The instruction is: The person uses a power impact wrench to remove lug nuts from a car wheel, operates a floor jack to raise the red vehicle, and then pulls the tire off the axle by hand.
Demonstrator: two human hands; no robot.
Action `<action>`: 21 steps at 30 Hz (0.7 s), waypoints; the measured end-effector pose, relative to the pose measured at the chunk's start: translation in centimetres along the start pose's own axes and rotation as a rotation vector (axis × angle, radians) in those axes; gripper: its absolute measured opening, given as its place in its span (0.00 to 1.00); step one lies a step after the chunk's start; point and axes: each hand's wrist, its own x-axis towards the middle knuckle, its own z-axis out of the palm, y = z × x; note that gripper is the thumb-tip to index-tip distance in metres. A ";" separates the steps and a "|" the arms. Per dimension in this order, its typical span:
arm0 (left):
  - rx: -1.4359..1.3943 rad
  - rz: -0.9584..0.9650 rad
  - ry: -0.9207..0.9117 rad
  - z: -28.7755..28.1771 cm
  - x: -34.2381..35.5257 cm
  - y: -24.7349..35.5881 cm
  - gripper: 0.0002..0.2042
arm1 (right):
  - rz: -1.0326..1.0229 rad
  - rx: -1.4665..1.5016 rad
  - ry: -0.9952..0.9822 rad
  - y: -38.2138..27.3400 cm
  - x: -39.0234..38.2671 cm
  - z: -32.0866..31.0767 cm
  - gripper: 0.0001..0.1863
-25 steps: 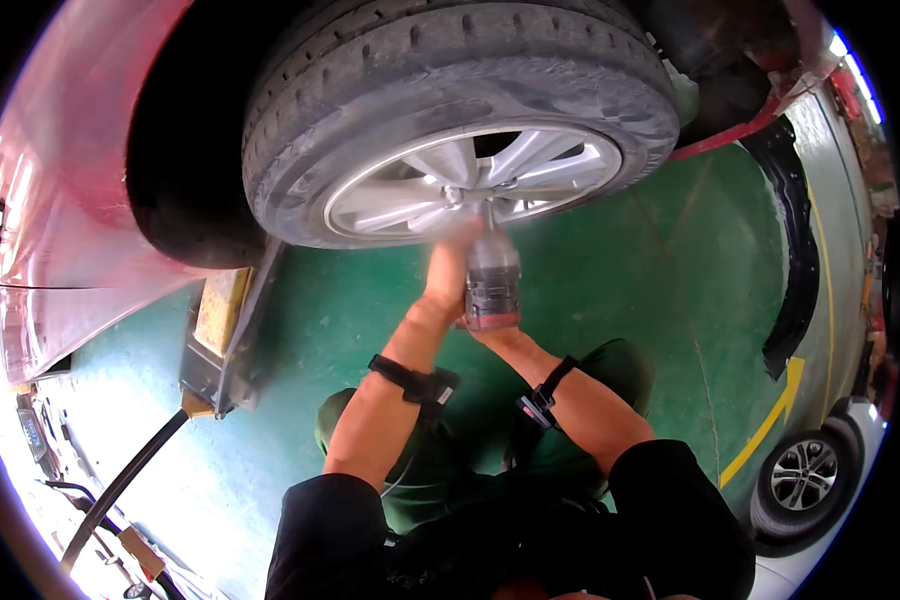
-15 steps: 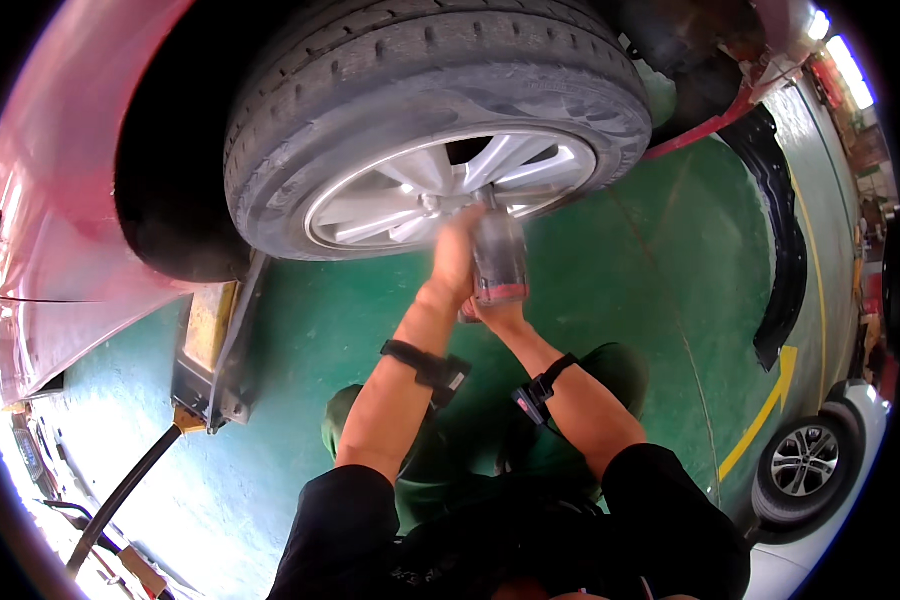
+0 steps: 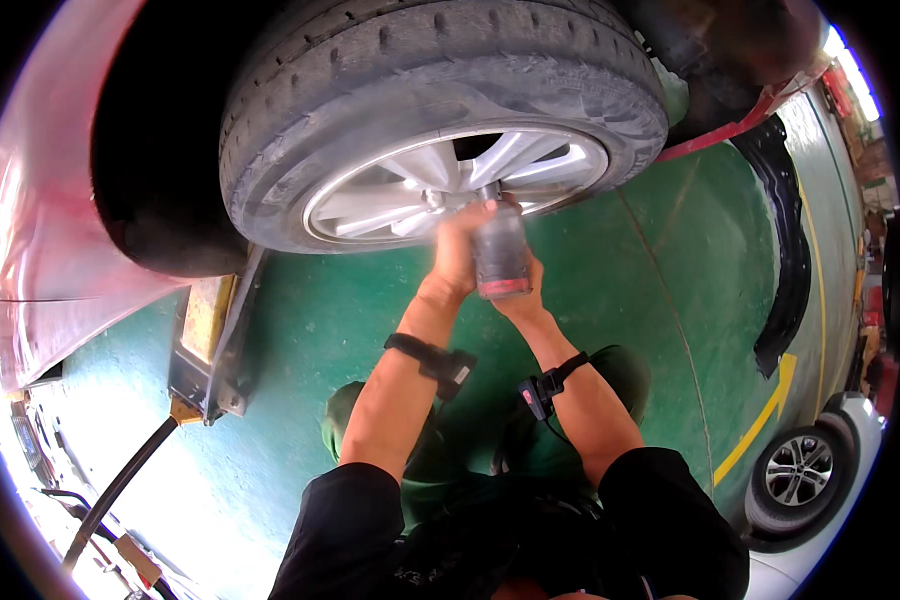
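A dark impact wrench (image 3: 501, 248) with a red band at its rear is held against the silver wheel rim (image 3: 410, 170). Its nose meets the hub area near the lug nuts; exactly where it seats is hidden. Along the wrench's left side, my left hand (image 3: 456, 252) is closed around the front part, slightly blurred. My right hand (image 3: 530, 287) wraps the wrench from below and the right, most of its fingers hidden behind the tool body. Around the rim is a worn black tire (image 3: 440, 95), mounted in the wheel well of a red car (image 3: 50, 200).
Left of the wheel stands a floor jack (image 3: 208, 335) with a long dark handle (image 3: 120, 490). A black curved liner (image 3: 785, 240) lies on the green floor (image 3: 630, 290) at right. Beyond a yellow floor line (image 3: 760, 432) is another car's wheel (image 3: 798, 468).
The impact wrench has tilted and moved slightly up and right with both hands. More of my right hand shows at the tool's right side. The view has shifted a little.
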 end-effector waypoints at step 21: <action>0.317 0.073 0.178 3.0 -1.3 1.0 0.17 | -0.201 -0.603 -0.110 0.7 -1.1 2.0 0.24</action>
